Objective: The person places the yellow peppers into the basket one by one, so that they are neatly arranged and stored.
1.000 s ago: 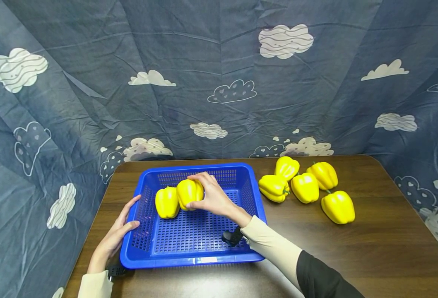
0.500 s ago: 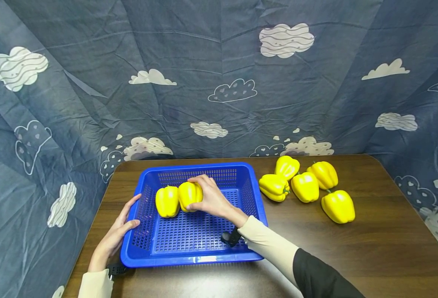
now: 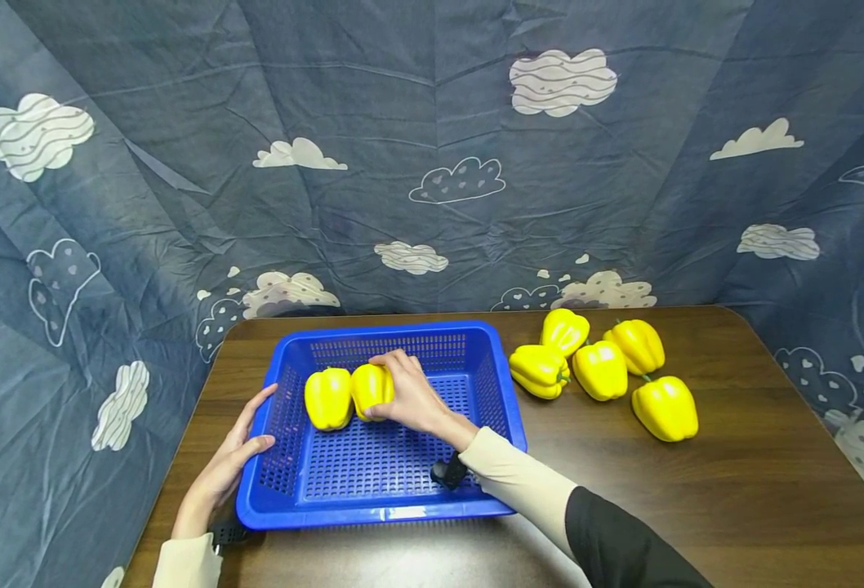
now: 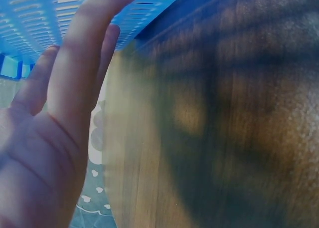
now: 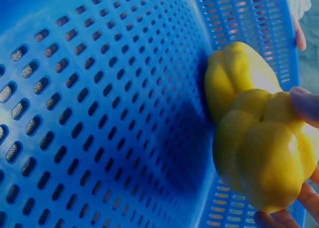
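In the head view a blue basket (image 3: 395, 513) holds two yellow peppers side by side. My right hand (image 3: 416, 398) has thumb and fingers around the right one (image 3: 370, 392); the other (image 3: 328, 398) stands just left of it. The right wrist view shows the gripped pepper (image 5: 269, 158) low in the basket, in front of the second pepper (image 5: 241, 71). At the basket's left rim, my left hand (image 3: 222, 474) rests with thumb and fingers extended along the edge. The left wrist view shows those fingers (image 4: 75, 63) against the basket's outer wall.
Several yellow peppers (image 3: 600, 371) lie in a group on the wooden table (image 3: 755, 490), right of the basket. A dark blue curtain (image 3: 476, 245) with cloud prints hangs behind the table and at its left and right sides.
The right hand has lowered its pepper slightly into the basket, beside the other one, and its forearm has shifted a little left. The left hand keeps its place on the rim.
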`<state>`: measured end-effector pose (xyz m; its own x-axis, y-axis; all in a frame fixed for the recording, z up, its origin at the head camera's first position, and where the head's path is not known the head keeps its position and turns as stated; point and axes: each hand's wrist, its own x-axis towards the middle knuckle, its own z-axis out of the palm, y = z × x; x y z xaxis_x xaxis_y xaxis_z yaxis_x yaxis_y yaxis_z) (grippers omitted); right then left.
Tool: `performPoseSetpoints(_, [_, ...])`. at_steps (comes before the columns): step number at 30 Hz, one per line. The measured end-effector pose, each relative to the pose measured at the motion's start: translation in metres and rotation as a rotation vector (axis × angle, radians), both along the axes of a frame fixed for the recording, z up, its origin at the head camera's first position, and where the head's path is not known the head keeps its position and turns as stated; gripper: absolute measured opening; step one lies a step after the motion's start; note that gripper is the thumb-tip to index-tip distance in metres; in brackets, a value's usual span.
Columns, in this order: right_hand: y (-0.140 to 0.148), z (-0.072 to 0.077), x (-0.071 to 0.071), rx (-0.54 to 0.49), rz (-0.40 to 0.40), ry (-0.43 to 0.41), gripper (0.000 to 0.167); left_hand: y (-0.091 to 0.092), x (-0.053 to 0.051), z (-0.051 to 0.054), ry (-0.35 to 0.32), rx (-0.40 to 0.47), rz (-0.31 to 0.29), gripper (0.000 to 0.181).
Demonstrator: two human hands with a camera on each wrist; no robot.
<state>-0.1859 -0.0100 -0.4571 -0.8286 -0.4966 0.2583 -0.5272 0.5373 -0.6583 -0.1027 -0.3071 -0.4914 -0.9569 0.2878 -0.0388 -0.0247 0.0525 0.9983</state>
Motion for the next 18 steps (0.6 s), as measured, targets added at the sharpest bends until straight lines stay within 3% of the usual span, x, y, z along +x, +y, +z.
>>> performPoseSetpoints(9, [-0.0042,-0.0047,-0.0013,0.057,-0.042,0.005,0.071,0.0007,-0.0017,0.0007,-0.010,0.008,-0.002,0.069])
performPoseSetpoints(18, [-0.0071,-0.0086,0.0000,0.110,-0.019,0.004,0.070,-0.0008,-0.0004,-0.0009,-0.013,-0.012,0.001,0.069])
